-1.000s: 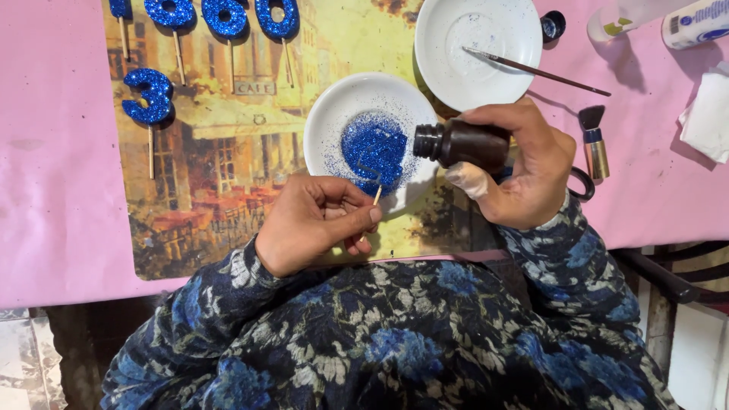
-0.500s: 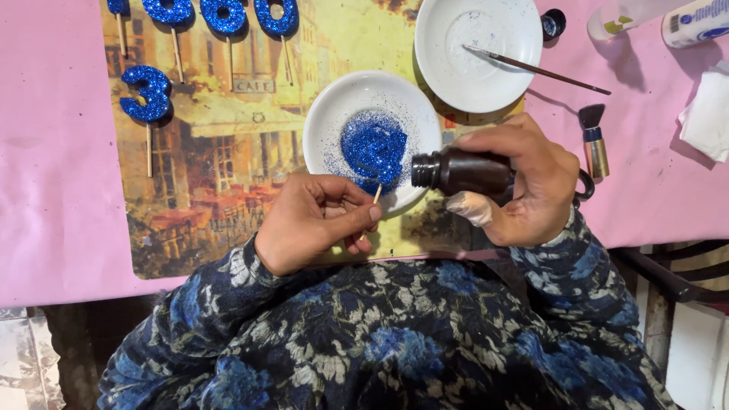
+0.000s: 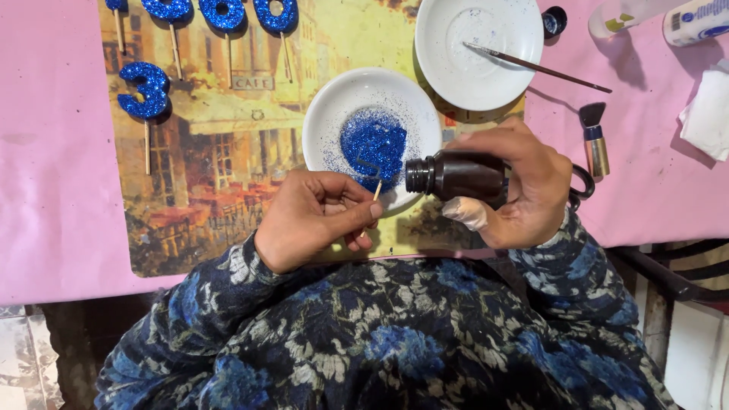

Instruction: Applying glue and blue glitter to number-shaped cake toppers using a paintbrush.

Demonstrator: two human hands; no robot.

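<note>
My left hand (image 3: 315,216) pinches a thin wooden stick (image 3: 377,190) whose far end lies buried in a heap of blue glitter (image 3: 372,144) on a white plate (image 3: 326,114). My right hand (image 3: 524,186) grips a dark brown bottle (image 3: 456,176) held on its side, its open mouth pointing left at the plate's near rim. One fingertip of the right hand is wrapped in white. Both sleeves are dark blue with a flower pattern.
Blue glitter number shapes on sticks (image 3: 144,91) lie on a picture placemat (image 3: 213,152) over a pink cloth (image 3: 45,152). A second white plate (image 3: 478,49) holds a thin brush (image 3: 531,67). A small flat brush (image 3: 594,140), a dark cap (image 3: 554,19), a tissue (image 3: 710,114) and tubes (image 3: 695,19) lie at the right.
The right hand has lowered the bottle a little toward me, from over the plate to its near rim. The left hand has stayed put on the stick.
</note>
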